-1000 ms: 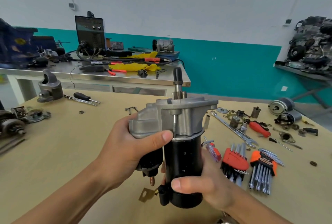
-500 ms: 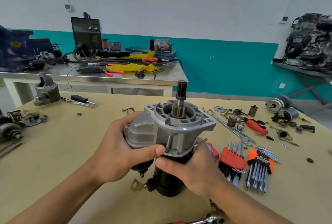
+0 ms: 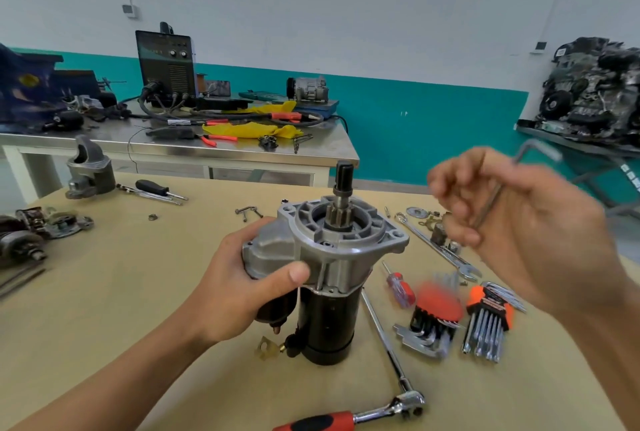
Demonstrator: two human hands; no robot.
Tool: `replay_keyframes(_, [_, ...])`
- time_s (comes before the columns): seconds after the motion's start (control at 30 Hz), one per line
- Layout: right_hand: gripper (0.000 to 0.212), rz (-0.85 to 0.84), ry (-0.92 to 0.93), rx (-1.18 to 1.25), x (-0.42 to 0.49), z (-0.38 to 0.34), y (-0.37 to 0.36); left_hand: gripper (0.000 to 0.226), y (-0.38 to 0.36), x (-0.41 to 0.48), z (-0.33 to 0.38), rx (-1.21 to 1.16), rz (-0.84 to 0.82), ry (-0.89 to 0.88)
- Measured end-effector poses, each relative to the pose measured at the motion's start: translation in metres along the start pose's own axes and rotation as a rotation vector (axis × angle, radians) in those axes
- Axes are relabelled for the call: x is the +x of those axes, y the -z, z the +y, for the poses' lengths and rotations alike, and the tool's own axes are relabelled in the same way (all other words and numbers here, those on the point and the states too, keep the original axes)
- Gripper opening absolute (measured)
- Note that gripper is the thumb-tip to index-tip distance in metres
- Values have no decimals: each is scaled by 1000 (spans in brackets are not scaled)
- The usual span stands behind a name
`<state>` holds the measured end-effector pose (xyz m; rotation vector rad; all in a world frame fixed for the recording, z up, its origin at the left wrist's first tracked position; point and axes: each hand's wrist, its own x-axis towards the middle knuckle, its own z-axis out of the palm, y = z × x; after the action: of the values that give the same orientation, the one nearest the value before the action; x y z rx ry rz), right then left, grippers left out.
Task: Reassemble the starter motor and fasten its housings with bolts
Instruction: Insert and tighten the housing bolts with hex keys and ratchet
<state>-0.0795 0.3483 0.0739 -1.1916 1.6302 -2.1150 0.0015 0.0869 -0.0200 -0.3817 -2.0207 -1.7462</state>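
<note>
The starter motor (image 3: 332,268) stands upright on the tan table, silver nose housing on top of a black cylindrical body, pinion shaft pointing up. My left hand (image 3: 249,285) grips the housing and solenoid side from the left, thumb across the front. My right hand (image 3: 519,226) is raised to the right of the motor, blurred with motion, and holds an L-shaped hex key (image 3: 512,174) whose short arm sticks up past the fingers. A long bolt (image 3: 320,275) runs down the front groove of the housing.
A red-handled ratchet with extension (image 3: 384,375) lies in front of the motor. Two orange hex key sets (image 3: 485,320), a small screwdriver (image 3: 398,287), a combination wrench (image 3: 440,247) and loose parts lie to the right. A grey housing (image 3: 90,167) and screwdrivers sit far left.
My right hand has let go of the motor body and risen to the right, now holding a hex key. The motor has been set down upright; a hex key set looks disturbed and blurred.
</note>
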Motion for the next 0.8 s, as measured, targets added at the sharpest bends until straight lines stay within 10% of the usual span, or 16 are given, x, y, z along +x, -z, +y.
replay_keyframes(0.23, [41,8,307,-514,33,-31,-57,61,-8,-2,-2,-11,130,-75])
replay_keyframes(0.8, [38,-374,-41,-774,42,-20,-75,49,-13,-2,-5,111,220,-157])
